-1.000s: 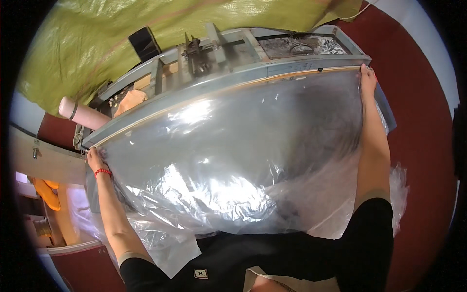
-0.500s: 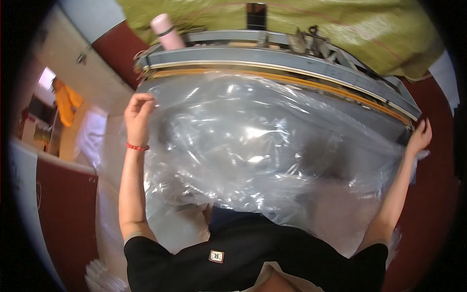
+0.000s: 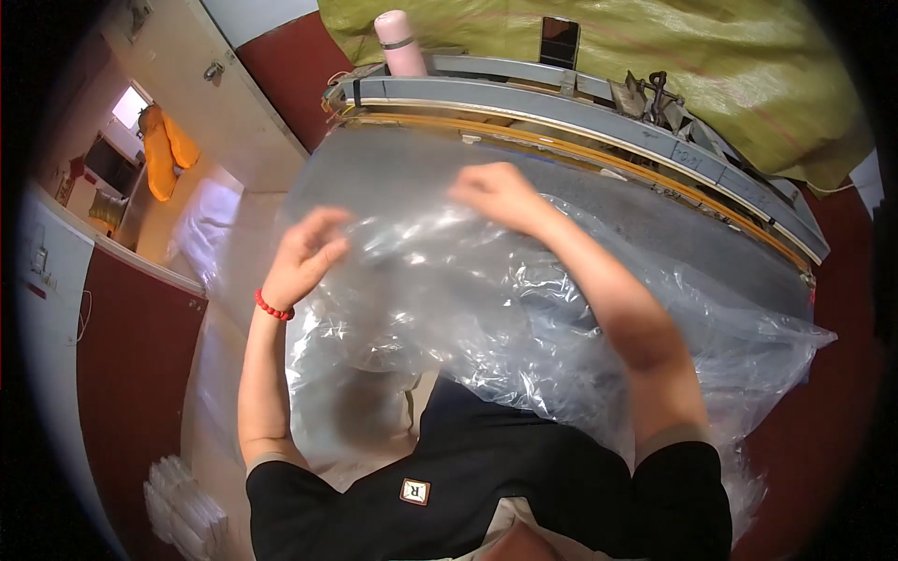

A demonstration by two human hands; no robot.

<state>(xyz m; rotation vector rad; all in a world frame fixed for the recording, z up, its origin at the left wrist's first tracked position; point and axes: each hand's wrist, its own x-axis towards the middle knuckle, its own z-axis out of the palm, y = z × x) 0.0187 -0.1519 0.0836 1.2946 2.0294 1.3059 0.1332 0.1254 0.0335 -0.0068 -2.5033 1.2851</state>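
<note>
A large clear plastic sheet (image 3: 561, 327) lies crumpled over the grey work surface (image 3: 374, 168) and hangs down in front of my body. My left hand (image 3: 304, 257), with a red bead bracelet (image 3: 273, 306) at the wrist, is over the sheet's left part. Its thumb and fingers are apart, though blurred. My right hand (image 3: 500, 196) reaches across to the middle, above the sheet's far edge. Its fingers are curled together and seem to pinch the film; the fingertips are blurred. The sheet's right corner (image 3: 823, 337) lies loose.
A long grey metal bar (image 3: 580, 117) with an orange strip (image 3: 561, 145) runs along the back. Behind it are a pink bottle (image 3: 402, 47), a dark phone-like slab (image 3: 559, 42), a metal clamp (image 3: 658, 93) and yellow-green woven sheeting (image 3: 730, 56). Stacked clear plastic (image 3: 187, 505) lies lower left.
My right hand has let go of the sheet's right corner and swung left to the middle. My left hand has moved slightly right and nearer. The sheet's far edge has dropped back, baring more work surface.
</note>
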